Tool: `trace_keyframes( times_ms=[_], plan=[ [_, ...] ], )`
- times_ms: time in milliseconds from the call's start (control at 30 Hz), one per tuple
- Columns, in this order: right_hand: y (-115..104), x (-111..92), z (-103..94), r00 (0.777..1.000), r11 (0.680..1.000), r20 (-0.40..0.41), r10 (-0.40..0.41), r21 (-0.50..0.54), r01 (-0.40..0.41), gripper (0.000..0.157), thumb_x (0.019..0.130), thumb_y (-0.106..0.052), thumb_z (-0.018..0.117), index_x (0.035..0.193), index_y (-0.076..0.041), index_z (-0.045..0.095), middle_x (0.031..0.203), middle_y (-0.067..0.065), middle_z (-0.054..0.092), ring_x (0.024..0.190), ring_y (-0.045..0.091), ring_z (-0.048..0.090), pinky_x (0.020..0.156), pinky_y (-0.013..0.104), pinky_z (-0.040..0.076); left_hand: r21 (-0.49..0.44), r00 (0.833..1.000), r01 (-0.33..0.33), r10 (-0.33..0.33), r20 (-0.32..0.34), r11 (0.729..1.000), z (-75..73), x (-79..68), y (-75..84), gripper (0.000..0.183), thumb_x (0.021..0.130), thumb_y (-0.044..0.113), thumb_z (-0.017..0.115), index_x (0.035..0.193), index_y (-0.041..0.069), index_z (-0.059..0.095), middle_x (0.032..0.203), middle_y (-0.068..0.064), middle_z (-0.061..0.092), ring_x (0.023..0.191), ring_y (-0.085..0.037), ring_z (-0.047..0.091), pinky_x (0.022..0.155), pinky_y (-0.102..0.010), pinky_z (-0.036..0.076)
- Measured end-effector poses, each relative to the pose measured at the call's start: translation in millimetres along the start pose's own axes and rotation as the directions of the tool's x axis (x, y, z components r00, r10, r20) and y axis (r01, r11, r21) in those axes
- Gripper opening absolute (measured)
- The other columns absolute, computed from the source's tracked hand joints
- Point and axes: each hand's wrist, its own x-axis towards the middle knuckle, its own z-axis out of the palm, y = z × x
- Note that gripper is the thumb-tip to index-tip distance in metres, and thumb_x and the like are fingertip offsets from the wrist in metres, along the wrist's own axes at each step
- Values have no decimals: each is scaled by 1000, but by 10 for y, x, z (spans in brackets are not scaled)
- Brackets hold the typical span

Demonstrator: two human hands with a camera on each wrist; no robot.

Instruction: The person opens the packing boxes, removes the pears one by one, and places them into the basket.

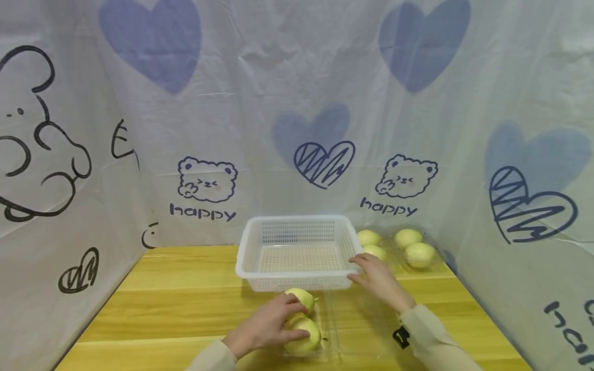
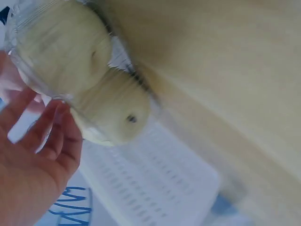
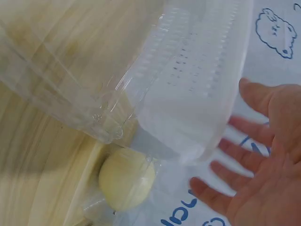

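Two yellow-green pears (image 1: 304,343) sit in a clear plastic box (image 1: 330,330) at the front of the table. Over them is my left hand (image 1: 271,323), thumb across the nearer pear and fingers reaching over the gap towards the farther one. In the left wrist view, the left fingertips (image 2: 70,123) lie right at the side of the pears (image 2: 115,106), loosely bent. My right hand (image 1: 381,281) is at the right front corner of a white perforated basket (image 1: 297,281). Its fingers are spread beside the basket wall (image 3: 188,127) and hold nothing.
Behind my right hand, more pears (image 1: 419,254) stand in clear boxes at the back right of the wooden table (image 1: 176,304). A printed white cloth (image 1: 260,185) closes off the back and both sides. A black object (image 1: 401,337) shows at my right cuff.
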Motion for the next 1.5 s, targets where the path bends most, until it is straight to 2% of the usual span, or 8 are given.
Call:
trace_keyframes(
  times_ms=[200,367,533,767,967,1200,1300,1500],
  plan=[
    [-21,46,113,998,999,55,-35,-24,37,28,90,-20,70,113,-6,71,113,13,71,106,34,65,90,51,52,207,981,-86,47,186,975,-39,17,149,55,90,60,57,134,28,60,131,3,63,108,-18,61,89,-33,52],
    [-8,49,161,997,999,66,-37,14,36,27,91,-17,68,115,-7,71,109,10,73,97,27,69,83,44,56,256,968,-122,59,243,959,-41,36,204,51,94,56,53,139,32,55,136,2,60,109,-15,64,92,-34,52],
    [-10,34,151,996,998,69,-50,33,48,25,91,-16,68,114,-7,72,107,9,74,94,26,70,79,42,57,220,953,-99,29,302,970,-4,54,225,51,96,56,50,141,34,51,136,2,57,102,-15,66,84,-32,55],
    [-11,38,163,995,997,65,-70,20,69,25,91,-16,67,114,-7,72,105,8,74,93,25,69,79,42,56,14,936,31,-34,351,999,58,125,202,51,94,53,56,137,25,55,133,0,58,109,-14,62,89,-32,52],
    [-6,48,172,996,997,56,-75,18,75,25,91,-16,67,114,-6,72,105,8,74,91,24,69,76,39,56,-68,949,79,-54,311,995,81,158,202,47,90,48,65,128,22,62,124,4,63,106,-7,59,87,-26,50],
    [-20,44,164,994,995,43,-95,16,95,24,91,-15,68,112,-6,73,102,9,74,87,23,69,71,35,55,-32,994,77,-75,81,996,164,132,171,46,76,50,74,112,21,70,109,9,68,91,-1,58,71,-18,47],
    [-23,49,165,994,995,38,-102,11,102,23,91,-14,68,112,-5,73,100,9,74,85,22,69,69,33,54,-15,993,116,-116,8,993,185,111,183,50,72,51,74,112,22,70,109,8,66,87,-1,56,65,-18,44],
    [-23,60,165,993,994,41,-107,-4,107,24,91,-15,68,112,-5,73,102,10,74,90,25,70,75,40,57,-123,973,208,-217,-72,970,172,89,256,46,66,43,78,107,26,67,102,6,56,73,-3,48,54,-17,42]
  ],
)
